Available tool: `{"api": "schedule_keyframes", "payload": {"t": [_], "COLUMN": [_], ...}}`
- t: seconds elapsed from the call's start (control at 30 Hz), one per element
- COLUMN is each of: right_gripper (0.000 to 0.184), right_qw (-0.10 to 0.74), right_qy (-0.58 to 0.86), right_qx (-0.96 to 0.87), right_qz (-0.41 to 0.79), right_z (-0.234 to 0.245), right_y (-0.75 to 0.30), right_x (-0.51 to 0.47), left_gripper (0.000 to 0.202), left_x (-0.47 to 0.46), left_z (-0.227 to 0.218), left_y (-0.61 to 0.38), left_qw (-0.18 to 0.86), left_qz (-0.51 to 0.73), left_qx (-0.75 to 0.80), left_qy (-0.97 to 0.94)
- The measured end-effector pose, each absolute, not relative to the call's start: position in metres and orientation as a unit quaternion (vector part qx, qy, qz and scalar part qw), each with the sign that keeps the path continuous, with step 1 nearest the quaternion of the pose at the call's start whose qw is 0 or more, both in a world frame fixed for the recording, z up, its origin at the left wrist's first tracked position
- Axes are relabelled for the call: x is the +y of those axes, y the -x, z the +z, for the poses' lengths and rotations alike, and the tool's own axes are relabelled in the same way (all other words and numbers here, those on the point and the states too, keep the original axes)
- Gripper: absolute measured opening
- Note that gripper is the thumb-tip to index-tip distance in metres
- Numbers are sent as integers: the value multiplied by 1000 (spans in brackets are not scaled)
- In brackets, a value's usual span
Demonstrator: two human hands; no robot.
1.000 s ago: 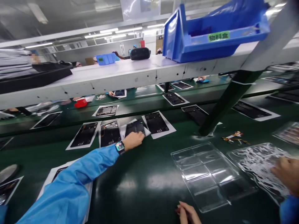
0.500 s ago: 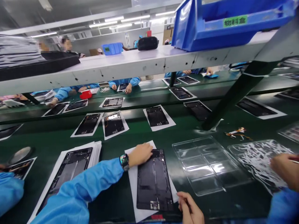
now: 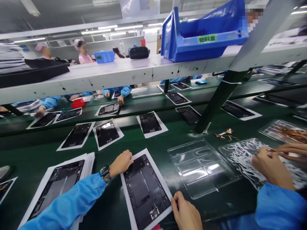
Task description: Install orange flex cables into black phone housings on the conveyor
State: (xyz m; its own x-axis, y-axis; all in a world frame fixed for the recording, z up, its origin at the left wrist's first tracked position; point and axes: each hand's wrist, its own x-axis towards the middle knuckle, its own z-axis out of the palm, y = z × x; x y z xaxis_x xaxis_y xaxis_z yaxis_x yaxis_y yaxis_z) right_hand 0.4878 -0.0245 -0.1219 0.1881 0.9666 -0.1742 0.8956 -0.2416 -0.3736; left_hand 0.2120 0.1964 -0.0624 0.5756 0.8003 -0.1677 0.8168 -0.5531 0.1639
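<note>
In front of me a black tablet housing (image 3: 146, 188) lies on a white paper sheet (image 3: 153, 158), tilted slightly, its inner side facing up. My left hand (image 3: 121, 163), with a watch on the wrist, has its fingers closed at the housing's upper left corner. Low on the other side, my right hand (image 3: 187, 212) pinches the right edge of the housing and paper between thumb and fingers. Which layer each fingertip grips is partly hidden. Left of it, under my blue sleeve, another housing (image 3: 59, 182) tops a stack of paper sheets (image 3: 90, 163).
A clear plastic tray (image 3: 203, 169) lies to the right. Beyond it a co-worker's hands (image 3: 273, 166) work over white strips (image 3: 249, 156). A green post (image 3: 216, 99) supports the shelf (image 3: 144, 72) with a blue bin (image 3: 199, 41). More housings lie across the bench.
The housing has turned and now lies squarely on its paper. My left hand has moved to its left corner, and my right hand now touches the edge. The view has shifted right.
</note>
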Motion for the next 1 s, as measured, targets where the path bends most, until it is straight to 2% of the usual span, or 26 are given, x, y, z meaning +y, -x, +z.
{"api": "schedule_keyframes", "payload": {"t": [0.17,0.3,0.5,0.6,0.73,0.83,1.0], "right_gripper": [17,14,14,14,25,26,27], "right_qw": [98,101,110,142,246,306,286], "right_qy": [761,771,796,798,795,772,741], "right_qx": [-613,-602,-572,-560,-530,-532,-568], "right_qz": [187,181,161,169,161,164,215], "right_z": [-122,-124,-131,-134,-128,-109,-75], "right_y": [-491,-490,-488,-487,-484,-486,-501], "right_x": [-27,-34,-37,-39,-43,-44,-20], "left_gripper": [7,15,14,18,25,22,17], "left_x": [199,223,267,276,263,239,202], "left_z": [-67,-71,-68,-62,-64,-76,-101], "left_y": [-206,-228,-280,-287,-275,-263,-250], "left_qw": [189,198,226,235,231,224,215], "left_qz": [-50,-18,59,99,191,236,341], "left_qx": [525,485,416,444,499,525,530], "left_qy": [-828,-852,-879,-859,-813,-787,-746]}}
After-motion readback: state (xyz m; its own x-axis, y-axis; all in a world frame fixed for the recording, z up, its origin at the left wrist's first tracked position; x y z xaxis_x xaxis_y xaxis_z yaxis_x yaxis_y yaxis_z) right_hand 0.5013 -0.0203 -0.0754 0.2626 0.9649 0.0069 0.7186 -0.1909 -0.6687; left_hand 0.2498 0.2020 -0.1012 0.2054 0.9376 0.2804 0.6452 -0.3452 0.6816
